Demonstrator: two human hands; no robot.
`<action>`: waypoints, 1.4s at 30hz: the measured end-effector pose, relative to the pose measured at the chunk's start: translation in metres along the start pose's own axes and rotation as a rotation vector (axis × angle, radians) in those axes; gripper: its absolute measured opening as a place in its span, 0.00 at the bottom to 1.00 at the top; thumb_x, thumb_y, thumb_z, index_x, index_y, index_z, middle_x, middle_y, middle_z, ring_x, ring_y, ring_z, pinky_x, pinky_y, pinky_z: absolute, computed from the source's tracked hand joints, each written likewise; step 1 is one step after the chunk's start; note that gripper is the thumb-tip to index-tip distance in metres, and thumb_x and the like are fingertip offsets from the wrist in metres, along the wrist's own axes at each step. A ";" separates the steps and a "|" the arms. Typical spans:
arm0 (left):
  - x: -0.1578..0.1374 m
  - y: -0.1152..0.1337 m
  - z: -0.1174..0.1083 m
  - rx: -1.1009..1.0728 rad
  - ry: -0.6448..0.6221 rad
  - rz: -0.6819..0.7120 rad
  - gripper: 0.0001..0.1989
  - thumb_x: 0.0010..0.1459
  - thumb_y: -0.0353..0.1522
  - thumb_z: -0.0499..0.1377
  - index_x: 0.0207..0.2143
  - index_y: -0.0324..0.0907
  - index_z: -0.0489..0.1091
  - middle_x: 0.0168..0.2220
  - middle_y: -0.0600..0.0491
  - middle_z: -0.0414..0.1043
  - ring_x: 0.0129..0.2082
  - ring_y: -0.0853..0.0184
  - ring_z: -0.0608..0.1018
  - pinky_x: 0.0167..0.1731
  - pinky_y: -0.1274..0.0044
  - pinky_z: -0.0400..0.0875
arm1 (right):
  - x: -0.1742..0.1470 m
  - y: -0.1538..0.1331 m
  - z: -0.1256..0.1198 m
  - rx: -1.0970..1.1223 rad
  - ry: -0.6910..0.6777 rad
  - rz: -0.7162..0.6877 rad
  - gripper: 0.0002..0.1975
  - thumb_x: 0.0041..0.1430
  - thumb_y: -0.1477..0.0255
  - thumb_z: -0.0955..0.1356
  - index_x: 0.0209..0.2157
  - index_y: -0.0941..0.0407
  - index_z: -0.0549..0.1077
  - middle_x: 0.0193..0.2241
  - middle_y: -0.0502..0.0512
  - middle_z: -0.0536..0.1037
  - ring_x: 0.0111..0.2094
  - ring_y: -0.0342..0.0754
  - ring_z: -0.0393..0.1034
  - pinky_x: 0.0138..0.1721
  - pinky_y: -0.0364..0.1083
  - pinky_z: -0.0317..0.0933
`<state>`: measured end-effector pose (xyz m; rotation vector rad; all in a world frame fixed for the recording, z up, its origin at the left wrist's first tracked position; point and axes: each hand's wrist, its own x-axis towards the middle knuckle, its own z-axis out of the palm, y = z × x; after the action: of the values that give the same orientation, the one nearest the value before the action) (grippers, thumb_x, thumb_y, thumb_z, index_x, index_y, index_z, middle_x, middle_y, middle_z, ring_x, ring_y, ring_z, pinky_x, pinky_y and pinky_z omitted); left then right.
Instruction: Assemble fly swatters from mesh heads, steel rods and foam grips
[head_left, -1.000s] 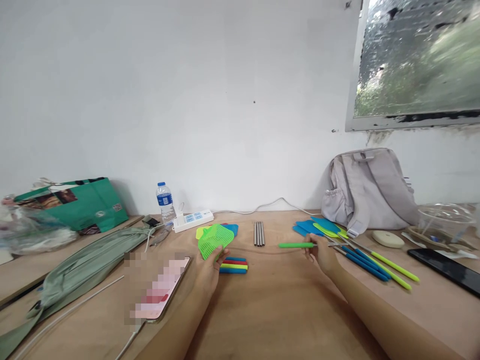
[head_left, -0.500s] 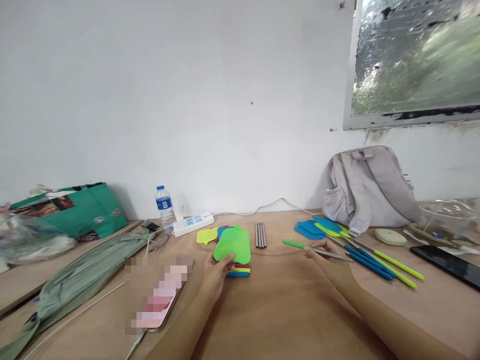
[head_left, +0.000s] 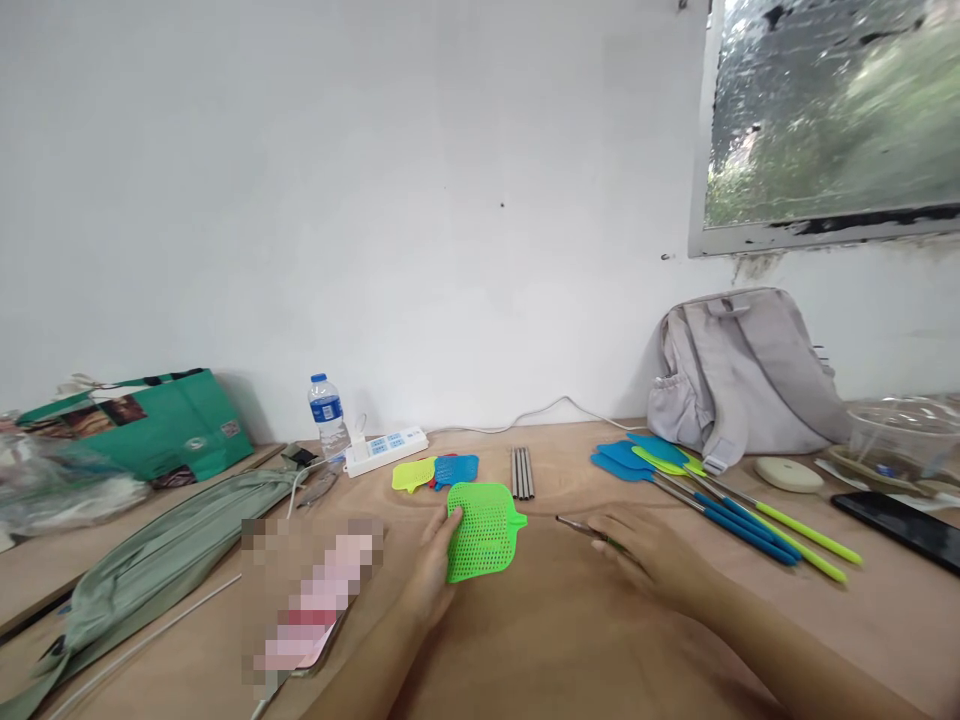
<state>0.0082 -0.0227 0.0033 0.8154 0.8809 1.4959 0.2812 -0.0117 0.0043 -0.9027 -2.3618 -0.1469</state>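
While I watch the head view remotely, clock centred on the green mesh paddle, the left hand has that paddle by its 9 o'clock edge, thumb on the near face, fingers closed on it. Paddle's stub points to 3. Right hand at 3 o'clock: fingers closed round a metal rod, tip aimed at the stub, near but apart; rod's other end mostly hidden by the hand. On the table I log: bundled metal tubes at 1, blue paddle at 11, yellow paddle at 10, blue and yellow swatters past the right hand at 3, backpack at 2, blurred-out phone at 8.
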 end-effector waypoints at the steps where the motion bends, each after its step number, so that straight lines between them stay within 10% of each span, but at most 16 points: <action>1: -0.001 0.001 0.001 0.004 -0.010 -0.025 0.18 0.46 0.38 0.61 0.41 0.41 0.68 0.40 0.45 0.73 0.37 0.58 0.76 0.33 0.69 0.72 | -0.001 0.000 0.002 -0.001 -0.020 0.024 0.15 0.60 0.69 0.57 0.45 0.54 0.67 0.40 0.58 0.74 0.41 0.49 0.67 0.41 0.49 0.61; 21: -0.003 0.002 0.005 0.074 0.063 -0.105 0.15 0.52 0.34 0.57 0.43 0.42 0.65 0.44 0.49 0.71 0.39 0.63 0.76 0.41 0.71 0.70 | 0.003 -0.005 0.003 -0.017 -0.158 0.086 0.17 0.61 0.67 0.54 0.49 0.51 0.65 0.40 0.57 0.72 0.36 0.47 0.68 0.33 0.44 0.62; 29: -0.009 0.000 0.008 0.230 -0.008 -0.018 0.31 0.38 0.37 0.66 0.46 0.42 0.61 0.42 0.47 0.71 0.41 0.59 0.75 0.39 0.68 0.71 | 0.006 -0.012 -0.005 -0.102 -0.182 0.073 0.16 0.60 0.64 0.56 0.42 0.51 0.71 0.36 0.55 0.75 0.36 0.49 0.69 0.35 0.46 0.61; 42: -0.016 -0.003 0.012 0.468 -0.038 0.129 0.31 0.34 0.36 0.67 0.43 0.41 0.61 0.37 0.51 0.72 0.37 0.62 0.74 0.36 0.73 0.71 | 0.007 -0.033 -0.002 0.275 -0.263 0.216 0.19 0.60 0.62 0.54 0.40 0.52 0.71 0.37 0.55 0.76 0.37 0.49 0.70 0.35 0.46 0.61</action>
<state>0.0215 -0.0372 0.0064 1.2570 1.1895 1.3958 0.2571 -0.0331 0.0132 -1.0838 -2.4182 0.3954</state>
